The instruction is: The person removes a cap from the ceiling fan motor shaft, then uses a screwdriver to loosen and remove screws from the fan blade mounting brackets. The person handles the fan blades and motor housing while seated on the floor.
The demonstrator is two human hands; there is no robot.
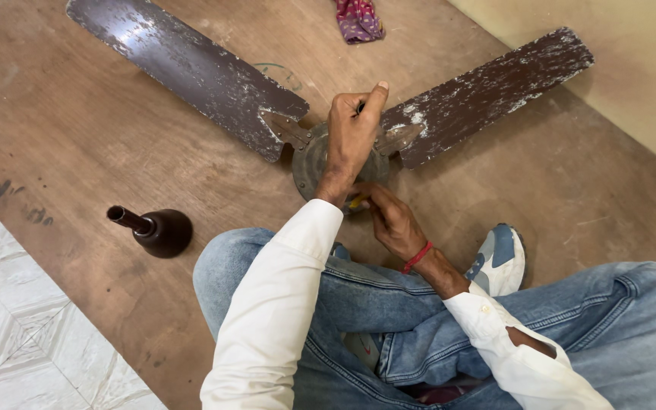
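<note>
An old brown ceiling fan lies flat on a wooden board, with its round metal hub (pixel 307 161) between two flaking blades (pixel 191 68) (pixel 495 87). My left hand (pixel 349 140) reaches over the hub. Its thumb points up and its fingers are closed on a small dark tool (pixel 360 108). My right hand (pixel 390 220), with a red thread at the wrist, rests at the hub's near edge. It pinches a yellow-handled tool (pixel 357 202), most of which is hidden by the fingers.
A dark brown fan canopy cup with a short rod (pixel 159 230) stands on the board to the left. A crumpled magenta cloth (pixel 358 19) lies beyond the fan. My crossed legs in jeans and a grey shoe (pixel 499 260) fill the near side. White floor tiles (pixel 9 326) border the board at the left.
</note>
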